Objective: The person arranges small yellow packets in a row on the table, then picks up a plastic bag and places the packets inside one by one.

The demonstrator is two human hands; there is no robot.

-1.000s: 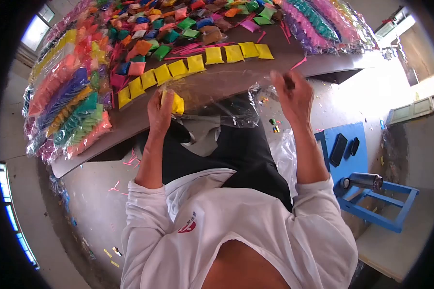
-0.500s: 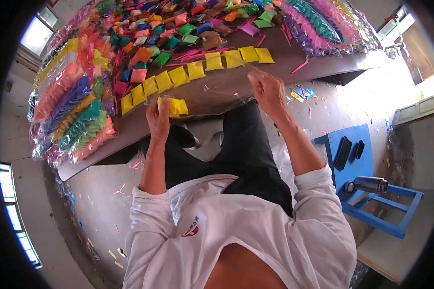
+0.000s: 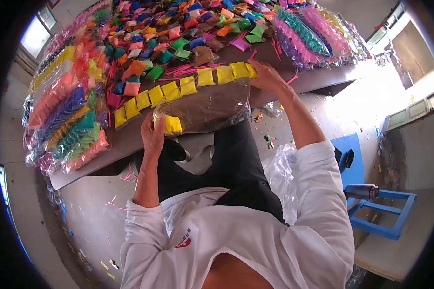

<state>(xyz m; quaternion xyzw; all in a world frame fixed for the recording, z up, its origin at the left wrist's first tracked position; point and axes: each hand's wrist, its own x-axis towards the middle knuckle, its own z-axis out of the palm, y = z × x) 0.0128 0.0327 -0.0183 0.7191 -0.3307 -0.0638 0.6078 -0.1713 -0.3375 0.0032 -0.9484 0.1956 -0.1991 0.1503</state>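
Note:
My left hand (image 3: 152,136) is closed on the left end of a clear plastic bag (image 3: 207,110). Some yellow packets (image 3: 172,124) lie inside the bag beside those fingers. The rest of the bag stretches rightward over the table's front edge and looks flat. Behind it, a curved row of small yellow packets (image 3: 188,85) lies on the table. At the right end of this row, my right hand (image 3: 265,77) has its fingers closed on the last yellow packet (image 3: 251,71), which it partly covers.
Loose colourful packets (image 3: 178,43) and pink plastic sticks (image 3: 183,70) cover the brown table (image 3: 89,161). Filled bags are stacked at left (image 3: 74,111) and right (image 3: 318,36). A blue stool (image 3: 393,216) with a dark bottle (image 3: 361,191) stands at the right. Clear plastic (image 3: 280,176) hangs beside my leg.
My right hand has moved from above the bag, near the row's right end, down onto the last yellow packet. My left hand still holds the bag, which now lies flatter. The view has shifted slightly.

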